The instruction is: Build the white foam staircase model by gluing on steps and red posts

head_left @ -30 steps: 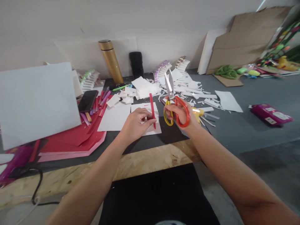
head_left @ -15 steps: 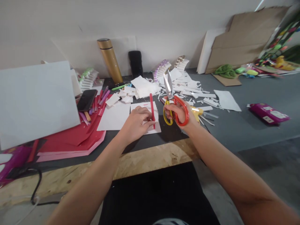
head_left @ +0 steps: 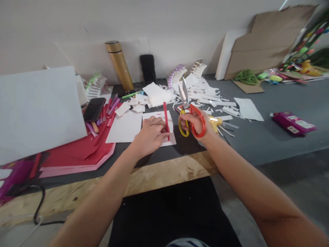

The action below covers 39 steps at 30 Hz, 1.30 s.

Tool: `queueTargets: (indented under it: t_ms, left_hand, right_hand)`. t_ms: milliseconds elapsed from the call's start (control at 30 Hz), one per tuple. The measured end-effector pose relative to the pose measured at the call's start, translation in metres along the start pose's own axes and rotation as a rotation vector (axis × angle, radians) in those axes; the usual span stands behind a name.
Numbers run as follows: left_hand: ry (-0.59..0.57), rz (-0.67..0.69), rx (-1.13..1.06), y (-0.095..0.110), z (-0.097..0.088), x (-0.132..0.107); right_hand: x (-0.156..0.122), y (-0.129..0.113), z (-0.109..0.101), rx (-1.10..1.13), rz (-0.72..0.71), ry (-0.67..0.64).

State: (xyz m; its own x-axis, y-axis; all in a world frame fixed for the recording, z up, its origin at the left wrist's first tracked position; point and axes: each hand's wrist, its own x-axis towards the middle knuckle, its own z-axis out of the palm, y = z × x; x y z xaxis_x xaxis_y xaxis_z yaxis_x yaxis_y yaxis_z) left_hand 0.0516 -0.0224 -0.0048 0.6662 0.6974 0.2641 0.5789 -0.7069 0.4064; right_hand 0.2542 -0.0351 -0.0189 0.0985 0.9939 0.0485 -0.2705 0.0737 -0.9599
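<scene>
While our left hand (head_left: pixel 150 134) pinches the red strip (head_left: pixel 166 116) over the white card (head_left: pixel 171 137) on the counter (head_left: pixel 257 137), our right hand (head_left: pixel 196 124) grips the scissors (head_left: pixel 185 103) just beside it, blades up, so we reckon we're lining up a cut that needs the blades swung onto the strip.

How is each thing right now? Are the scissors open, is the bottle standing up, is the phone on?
Red-and-yellow-handled metal scissors, held in the right hand, blades pointing up, almost closed.
Thin red strip, pinched by the left hand, lying over the white paper sheet.
Tall gold metal bottle, standing, cap on.
Flat black phone, lying down, screen dark.
</scene>
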Motion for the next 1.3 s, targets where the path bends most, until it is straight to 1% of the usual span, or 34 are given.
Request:
queueTargets:
  t_ms: [100,167,267,433,500,567,633,733,833,933,1033,1133,1300]
  left_hand:
    - [0.019,0.005,-0.028,-0.003,0.002,0.000]
    - [0.038,-0.007,-0.097,-0.004,0.002,0.001]
    - [0.125,-0.056,-0.292,-0.007,-0.001,0.001]
    - [0.300,-0.205,-0.667,-0.017,-0.007,-0.001]
    - [0.359,-0.231,-0.790,-0.021,-0.007,-0.001]
    - [0.399,-0.240,-0.862,-0.023,-0.006,-0.001]
    - [0.413,-0.248,-0.890,-0.023,-0.005,-0.001]
    - [0.396,-0.237,-0.930,-0.019,-0.004,-0.001]
    - [0.385,-0.186,-1.006,-0.014,-0.003,-0.002]
    - [0.407,-0.112,-1.057,-0.011,0.001,-0.002]
    - [0.428,-0.064,-1.065,-0.010,0.003,-0.003]
    - [0.448,-0.044,-1.051,-0.009,0.005,-0.004]
    - [0.443,-0.033,-1.060,-0.008,0.006,-0.003]
  right_hand:
    - [0.000,0.000,0.000,-0.024,-0.006,0.000]
    - [0.000,0.000,0.000,-0.027,-0.011,-0.005]
    - [0.001,0.001,-0.002,-0.009,-0.009,-0.025]
    - [0.002,0.005,-0.004,-0.004,-0.019,-0.063]
    - [0.001,0.004,-0.003,-0.012,-0.030,-0.063]
    - [-0.002,0.000,0.001,-0.022,-0.052,-0.055]
    - [-0.006,-0.008,0.005,-0.053,-0.061,-0.057]
    - [-0.012,-0.023,0.014,-0.131,-0.056,-0.078]
    - [-0.016,-0.037,0.027,-0.172,-0.041,-0.123]
    - [-0.019,-0.046,0.040,-0.186,-0.009,-0.196]
    - [-0.022,-0.049,0.047,-0.181,0.026,-0.251]
    - [-0.023,-0.046,0.048,-0.122,0.060,-0.260]
    - [-0.024,-0.040,0.047,-0.110,0.029,-0.266]
